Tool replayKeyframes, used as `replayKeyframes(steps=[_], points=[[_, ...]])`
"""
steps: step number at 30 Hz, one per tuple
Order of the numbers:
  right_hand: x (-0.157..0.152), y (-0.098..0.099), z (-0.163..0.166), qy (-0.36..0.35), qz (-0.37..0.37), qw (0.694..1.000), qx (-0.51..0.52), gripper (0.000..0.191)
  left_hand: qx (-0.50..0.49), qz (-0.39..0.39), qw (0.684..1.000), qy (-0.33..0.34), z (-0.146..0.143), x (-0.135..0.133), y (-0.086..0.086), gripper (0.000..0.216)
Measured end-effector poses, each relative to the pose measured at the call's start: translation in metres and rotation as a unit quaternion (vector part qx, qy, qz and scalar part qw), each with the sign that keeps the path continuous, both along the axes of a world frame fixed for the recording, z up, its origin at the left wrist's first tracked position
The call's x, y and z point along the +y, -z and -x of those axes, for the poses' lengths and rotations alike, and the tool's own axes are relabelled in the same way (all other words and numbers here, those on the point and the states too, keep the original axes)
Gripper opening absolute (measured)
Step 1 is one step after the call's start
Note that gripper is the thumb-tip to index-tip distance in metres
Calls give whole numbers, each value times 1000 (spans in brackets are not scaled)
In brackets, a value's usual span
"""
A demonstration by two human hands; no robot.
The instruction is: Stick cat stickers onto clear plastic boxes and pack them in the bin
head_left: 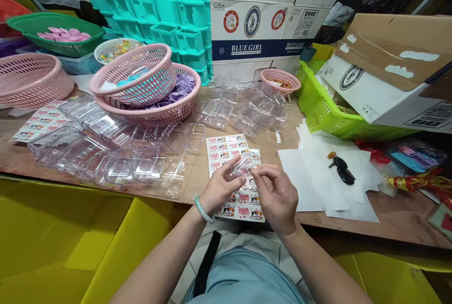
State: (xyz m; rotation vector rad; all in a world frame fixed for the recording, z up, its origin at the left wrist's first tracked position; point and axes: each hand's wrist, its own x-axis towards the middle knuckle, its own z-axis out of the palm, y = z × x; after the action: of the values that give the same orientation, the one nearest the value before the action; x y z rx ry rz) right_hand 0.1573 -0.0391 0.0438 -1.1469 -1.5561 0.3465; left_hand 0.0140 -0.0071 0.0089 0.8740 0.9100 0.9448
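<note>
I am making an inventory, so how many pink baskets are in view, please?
4: the far-left basket, the upper basket and lower basket stacked left of centre, and the small basket beside the lime-green crate. Others nested underneath may be hidden.

The left hand (221, 185) and right hand (278, 198) partly hide the clear plastic piece (243, 167) between them and the sticker sheet (244, 198) beneath; far left of them a pink basket (26, 78) is cut off, far right a white carton (384, 94)
</note>
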Motion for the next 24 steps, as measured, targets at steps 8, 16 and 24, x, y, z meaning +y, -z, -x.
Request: replayKeyframes(steps=[8, 16, 24], points=[[12, -29, 0, 31, 16, 986, 162, 10, -27, 14, 998, 49, 8, 1, 3, 72], [31, -10, -11, 18, 162, 901, 402, 22, 267, -192, 942, 73, 20, -1, 0, 48], [25, -12, 2, 11, 174, 906, 386, 26, 237, -274, 924, -121, -2, -5, -38, 15]])
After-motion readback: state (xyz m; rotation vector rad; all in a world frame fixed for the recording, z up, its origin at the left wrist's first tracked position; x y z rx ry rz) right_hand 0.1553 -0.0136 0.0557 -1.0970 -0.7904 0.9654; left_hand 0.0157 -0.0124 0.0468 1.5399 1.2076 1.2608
